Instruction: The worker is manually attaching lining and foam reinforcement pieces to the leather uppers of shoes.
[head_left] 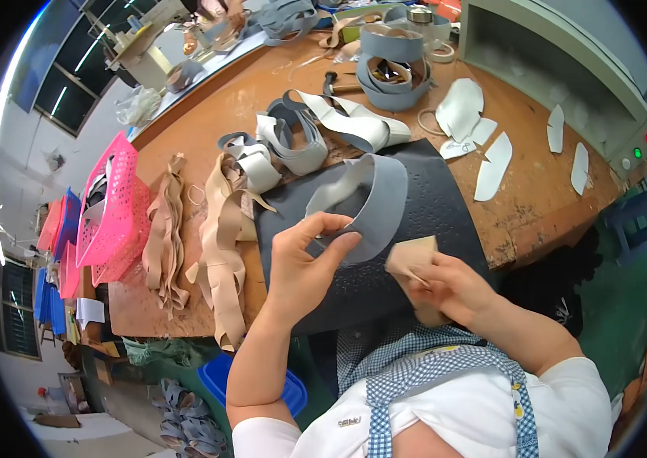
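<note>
My left hand (pixel 302 263) pinches the lower edge of a grey looped strip (pixel 386 195) between thumb and fingers. The strip curves upright above a black pitted mat (pixel 445 200), its paler inner face showing. To its right, my right hand (pixel 455 288) is closed on a beige strip (pixel 415 252), which hangs down toward my apron. The two strips are apart. Beyond the mat lie more grey and white looped strips (pixel 297 145). Left of it, wavy beige strips (pixel 226 259) are piled lengthwise on the brown table (pixel 323 76).
White cut pieces (pixel 494 166) lie right of the mat, near a grey machine housing (pixel 552 61) with lit buttons. Grey coiled strips (pixel 392 91) and a hammer (pixel 331 82) are at the back. Pink baskets (pixel 117 214) stand left; a blue tub (pixel 293 393) sits below the table edge.
</note>
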`<action>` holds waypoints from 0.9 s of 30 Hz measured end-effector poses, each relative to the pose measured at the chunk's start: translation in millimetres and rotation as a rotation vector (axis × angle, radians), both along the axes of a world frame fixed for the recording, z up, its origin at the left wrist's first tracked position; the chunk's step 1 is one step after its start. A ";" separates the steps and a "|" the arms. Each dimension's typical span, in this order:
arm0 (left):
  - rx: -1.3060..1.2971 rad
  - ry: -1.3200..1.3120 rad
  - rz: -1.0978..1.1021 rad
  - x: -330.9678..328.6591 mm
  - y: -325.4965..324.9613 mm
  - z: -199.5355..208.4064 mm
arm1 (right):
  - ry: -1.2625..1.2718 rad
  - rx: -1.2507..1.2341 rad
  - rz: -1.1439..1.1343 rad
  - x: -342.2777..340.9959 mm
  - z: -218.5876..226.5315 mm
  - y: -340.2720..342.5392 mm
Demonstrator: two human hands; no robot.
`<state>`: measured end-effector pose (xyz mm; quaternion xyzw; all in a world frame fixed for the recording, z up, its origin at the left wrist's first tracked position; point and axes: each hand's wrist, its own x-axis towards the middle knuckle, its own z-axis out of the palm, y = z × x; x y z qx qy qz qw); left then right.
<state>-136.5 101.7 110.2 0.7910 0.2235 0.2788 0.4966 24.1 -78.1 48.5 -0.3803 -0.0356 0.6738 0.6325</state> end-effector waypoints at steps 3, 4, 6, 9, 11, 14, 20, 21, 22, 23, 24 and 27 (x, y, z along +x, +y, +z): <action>-0.041 0.028 -0.024 -11.9 -9.8 12.4 | 0.005 0.044 -0.050 -20.0 -3.1 50.6; 0.059 0.104 -0.002 -16.9 -18.3 18.4 | 0.067 0.092 -0.085 -23.1 -3.4 63.1; 0.104 0.093 0.040 -22.8 -28.4 7.5 | 0.094 0.299 0.017 -19.6 -7.2 78.5; 0.053 0.026 0.111 -34.9 -33.3 -11.6 | 0.070 0.493 0.132 -20.5 -20.4 86.2; 0.001 0.001 0.121 -41.3 -35.8 -17.8 | -0.015 0.402 0.127 -20.7 -32.1 83.7; -0.151 -0.087 0.201 -40.9 -40.4 -24.9 | -0.017 0.328 0.189 -20.0 -38.5 78.8; -0.384 -0.126 0.246 -45.3 -37.8 -33.9 | 0.001 0.255 0.181 -25.7 -32.5 74.1; -0.380 -0.124 0.230 -44.9 -37.2 -36.6 | -0.001 0.254 0.184 -25.9 -33.9 73.9; -0.378 -0.121 0.213 -44.1 -37.6 -38.3 | -0.016 0.275 0.188 -25.6 -36.7 73.1; -0.388 -0.117 0.212 -43.4 -37.8 -38.3 | -0.030 0.297 0.192 -25.5 -38.2 72.5; -0.389 -0.119 0.213 -43.5 -37.7 -37.5 | -0.031 0.296 0.193 -25.7 -37.6 72.2; -0.435 -0.085 0.193 -43.8 -37.0 -36.9 | -0.004 0.326 0.208 -27.0 -33.2 71.9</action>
